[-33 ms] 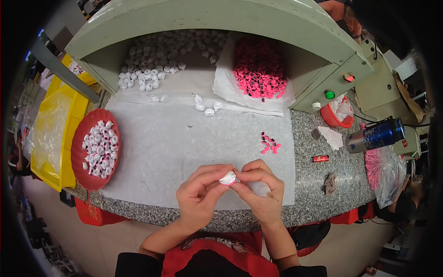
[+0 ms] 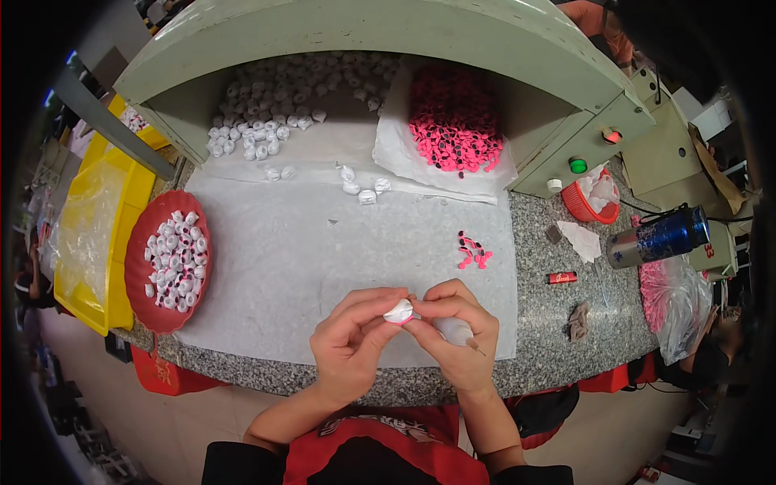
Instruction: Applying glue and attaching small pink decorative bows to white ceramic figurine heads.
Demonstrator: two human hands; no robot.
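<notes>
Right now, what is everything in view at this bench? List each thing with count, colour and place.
small white piece: one, white with a pink bit at its edge, pinched between both hands
squeeze bottle: one, pale with a thin nozzle, in the right hand
loose white pieces: many, white, heaped at the back left under the green hood
pink pieces: many, pink and black, on a sheet at the back right
small pink cluster: a few, pink and black, on the white sheet
red tray: one, red, left, holding white pieces
yellow bin: one, yellow, far left
red basket: one, small, right
blue can: one, blue, lying right
left hand: on the piece
right hand: on the piece and the bottle
</notes>
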